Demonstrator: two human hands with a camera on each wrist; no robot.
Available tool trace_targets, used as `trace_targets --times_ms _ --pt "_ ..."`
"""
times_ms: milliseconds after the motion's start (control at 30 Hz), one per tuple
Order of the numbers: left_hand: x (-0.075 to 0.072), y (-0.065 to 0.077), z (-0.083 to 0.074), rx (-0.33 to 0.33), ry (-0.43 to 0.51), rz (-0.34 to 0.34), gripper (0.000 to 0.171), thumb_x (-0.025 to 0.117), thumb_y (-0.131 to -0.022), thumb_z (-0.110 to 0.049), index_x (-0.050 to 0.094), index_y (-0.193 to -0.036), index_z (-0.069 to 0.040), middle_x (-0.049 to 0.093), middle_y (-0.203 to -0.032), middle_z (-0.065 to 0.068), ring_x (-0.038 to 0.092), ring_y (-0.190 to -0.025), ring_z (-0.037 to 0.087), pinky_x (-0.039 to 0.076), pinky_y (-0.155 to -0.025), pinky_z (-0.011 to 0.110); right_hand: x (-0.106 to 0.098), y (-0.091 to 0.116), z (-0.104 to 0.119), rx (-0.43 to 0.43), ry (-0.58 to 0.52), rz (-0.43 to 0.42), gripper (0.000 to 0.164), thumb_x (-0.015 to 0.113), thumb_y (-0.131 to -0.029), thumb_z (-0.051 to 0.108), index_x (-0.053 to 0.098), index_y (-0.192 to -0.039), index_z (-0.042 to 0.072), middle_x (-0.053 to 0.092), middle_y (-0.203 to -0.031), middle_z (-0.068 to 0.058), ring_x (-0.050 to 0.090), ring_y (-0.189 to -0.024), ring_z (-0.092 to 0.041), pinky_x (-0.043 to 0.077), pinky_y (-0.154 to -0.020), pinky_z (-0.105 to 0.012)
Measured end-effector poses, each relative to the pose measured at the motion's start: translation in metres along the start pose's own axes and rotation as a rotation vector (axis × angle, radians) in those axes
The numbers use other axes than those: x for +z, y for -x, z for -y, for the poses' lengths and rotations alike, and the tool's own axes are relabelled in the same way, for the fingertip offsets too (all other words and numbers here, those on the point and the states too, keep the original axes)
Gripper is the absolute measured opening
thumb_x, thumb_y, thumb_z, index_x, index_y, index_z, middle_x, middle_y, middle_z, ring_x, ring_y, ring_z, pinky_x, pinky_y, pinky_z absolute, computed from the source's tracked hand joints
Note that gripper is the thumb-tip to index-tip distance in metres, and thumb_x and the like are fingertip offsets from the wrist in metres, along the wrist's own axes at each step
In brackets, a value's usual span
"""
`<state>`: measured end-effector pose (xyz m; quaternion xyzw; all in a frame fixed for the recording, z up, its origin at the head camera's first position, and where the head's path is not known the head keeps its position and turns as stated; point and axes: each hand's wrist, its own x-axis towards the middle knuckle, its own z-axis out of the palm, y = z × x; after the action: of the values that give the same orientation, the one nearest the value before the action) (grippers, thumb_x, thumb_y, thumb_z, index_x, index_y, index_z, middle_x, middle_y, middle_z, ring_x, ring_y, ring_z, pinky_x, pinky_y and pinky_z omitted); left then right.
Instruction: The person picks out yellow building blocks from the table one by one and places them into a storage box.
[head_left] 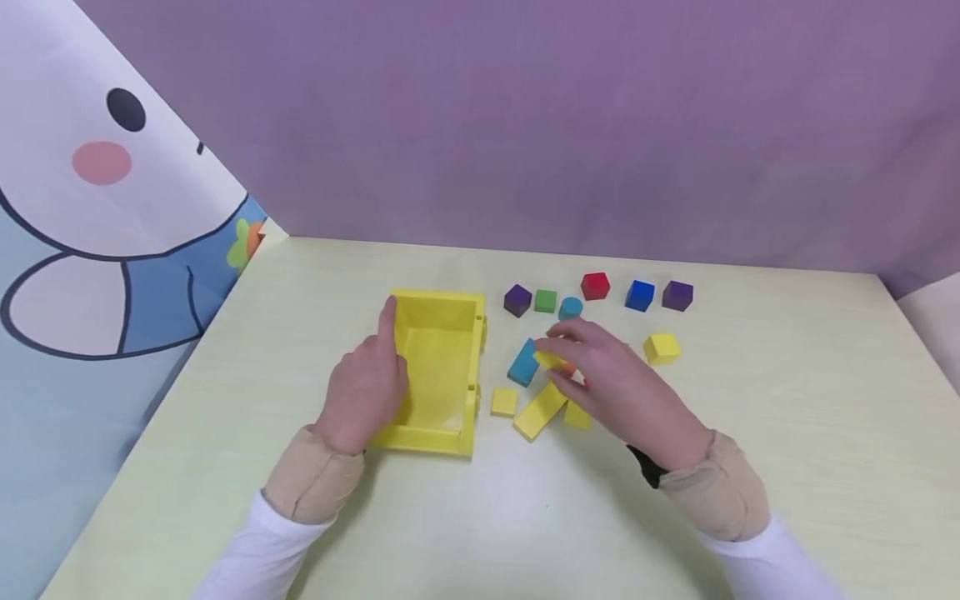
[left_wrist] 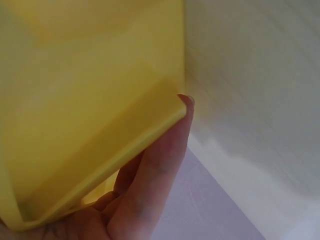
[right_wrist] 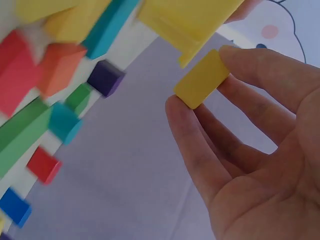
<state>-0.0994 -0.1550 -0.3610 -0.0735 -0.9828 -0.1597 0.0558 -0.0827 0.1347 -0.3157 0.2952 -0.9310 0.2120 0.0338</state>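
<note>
A yellow open-topped box (head_left: 438, 362) stands left of the blocks. My left hand (head_left: 363, 392) grips its left wall, the thumb on the inner side and the index finger stretched along the rim. In the left wrist view a fingertip (left_wrist: 188, 102) hooks at the box's corner. Above the scattered blocks, my right hand (head_left: 615, 379) pinches a small yellow block (right_wrist: 202, 80) between thumb and fingertips. Below that hand lie a long yellow block (head_left: 538, 412), a teal block (head_left: 522, 364) and two smaller yellow pieces. Red and orange blocks are partly hidden under it.
Behind lie purple (head_left: 517, 301), green (head_left: 545, 301), teal (head_left: 571, 307), red (head_left: 596, 286) and blue (head_left: 640, 296) blocks. A yellow cube (head_left: 662, 349) sits to the right. A purple backdrop (head_left: 562, 125) borders the table's far edge.
</note>
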Motion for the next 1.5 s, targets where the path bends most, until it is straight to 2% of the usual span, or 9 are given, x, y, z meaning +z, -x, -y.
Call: trace_targets --times_ms 133,367,500,667,1133,1500 --pt "-0.001 0.001 0.001 0.003 0.0 -0.004 0.066 0.049 -0.092 -0.002 0.022 -0.152 0.001 0.054 -0.066 0.016 0.045 -0.044 0.027 0.041 -0.043 0.039 0.004 -0.014 0.013 -0.065 -0.01 -0.003 0.038 0.079 -0.084 0.011 0.069 -0.121 0.007 0.062 -0.117 -0.011 0.063 -0.099 -0.022 0.057 -0.081 -0.032" --pt "0.0 0.003 0.002 0.0 0.019 -0.006 0.067 0.05 -0.091 -0.001 0.022 -0.152 0.002 0.055 -0.067 0.017 0.046 -0.045 0.027 0.042 -0.043 0.04 0.009 -0.029 0.036 -0.067 -0.031 0.019 0.038 0.078 -0.086 0.014 0.07 -0.123 0.012 0.062 -0.118 -0.007 0.061 -0.102 -0.019 0.056 -0.084 -0.029" --pt "0.001 0.002 0.001 0.005 0.019 -0.014 0.068 0.051 -0.09 -0.001 0.023 -0.152 0.001 0.056 -0.068 0.019 0.048 -0.045 0.029 0.044 -0.044 0.042 0.013 -0.036 0.045 -0.097 -0.039 0.016 0.037 0.078 -0.085 0.012 0.071 -0.122 0.011 0.062 -0.117 -0.007 0.062 -0.099 -0.018 0.055 -0.082 -0.027" --pt "0.002 0.002 0.001 0.014 0.007 -0.022 0.068 0.053 -0.09 -0.002 0.023 -0.152 0.001 0.057 -0.07 0.019 0.049 -0.045 0.029 0.044 -0.044 0.042 0.018 -0.044 0.054 -0.11 -0.053 0.028 0.036 0.078 -0.086 0.013 0.071 -0.121 0.009 0.062 -0.117 -0.008 0.061 -0.104 -0.02 0.055 -0.086 -0.028" --pt "0.001 0.001 -0.001 0.02 0.004 -0.013 0.068 0.053 -0.092 -0.003 0.023 -0.153 0.001 0.052 -0.066 0.014 0.044 -0.043 0.024 0.042 -0.042 0.036 0.037 -0.067 0.066 -0.123 -0.041 0.118 0.037 0.075 -0.088 0.014 0.07 -0.124 0.012 0.061 -0.117 -0.004 0.057 -0.105 -0.016 0.051 -0.09 -0.026" --pt "0.0 0.001 0.001 0.008 0.0 -0.014 0.068 0.052 -0.092 -0.002 0.023 -0.153 0.001 0.05 -0.064 0.013 0.043 -0.043 0.024 0.041 -0.041 0.035 0.056 -0.072 0.07 -0.172 0.023 0.128 0.033 0.076 -0.086 0.007 0.072 -0.118 0.01 0.064 -0.113 -0.006 0.059 -0.104 -0.019 0.053 -0.089 -0.026"
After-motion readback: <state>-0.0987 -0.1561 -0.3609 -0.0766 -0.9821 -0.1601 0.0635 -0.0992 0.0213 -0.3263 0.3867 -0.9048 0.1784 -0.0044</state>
